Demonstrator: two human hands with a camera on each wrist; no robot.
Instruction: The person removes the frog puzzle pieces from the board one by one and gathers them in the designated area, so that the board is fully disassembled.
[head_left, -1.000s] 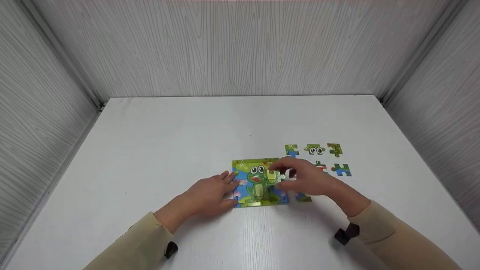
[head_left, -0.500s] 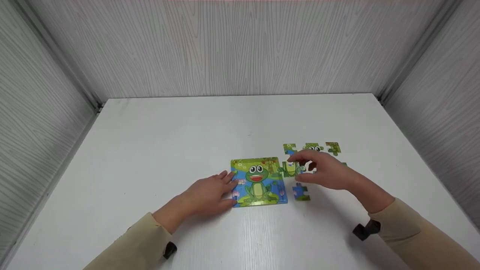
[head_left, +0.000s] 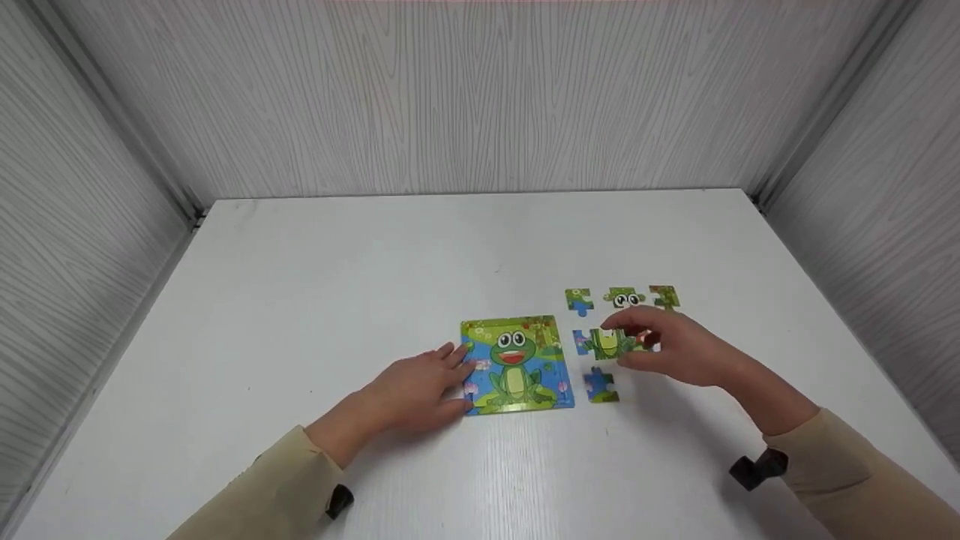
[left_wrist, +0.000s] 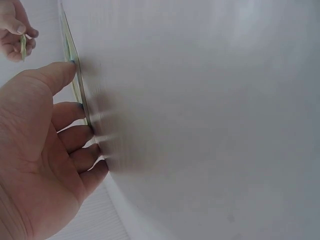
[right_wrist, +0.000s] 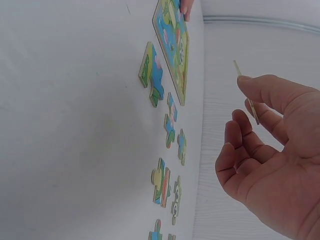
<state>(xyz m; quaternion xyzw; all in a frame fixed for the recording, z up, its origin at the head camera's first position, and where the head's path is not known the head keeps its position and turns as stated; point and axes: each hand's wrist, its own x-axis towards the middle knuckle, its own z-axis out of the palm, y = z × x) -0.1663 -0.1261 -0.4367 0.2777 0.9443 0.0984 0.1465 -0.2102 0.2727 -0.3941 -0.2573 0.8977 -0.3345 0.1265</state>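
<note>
A square frog picture board (head_left: 516, 367) lies flat on the white table. My left hand (head_left: 416, 386) rests its fingertips along the board's left edge, fingers loosely extended; in the left wrist view, the thumb and fingers touch its thin side. Right of the board, my right hand (head_left: 682, 345) pinches a green puzzle piece (head_left: 609, 343) with a pale belly part between thumb and fingers. The right wrist view shows this piece edge-on, raised above the table, with the other fingers curled below it. Beneath this hand, a piece with a red mouth (right_wrist: 161, 185) is hidden from the head view.
Loose pieces lie right of the board: a blue-green corner (head_left: 577, 300), one with frog eyes (head_left: 625, 298), a brown-green corner (head_left: 664, 295), a blue side piece (head_left: 582, 342) and a lower corner (head_left: 601, 386). A grey wood-grain wall (head_left: 480, 97) stands behind the table (head_left: 337, 262).
My right hand has carried the pinched piece rightward, from over the board's right side to above the loose pieces. The left hand has stayed at the board's edge.
</note>
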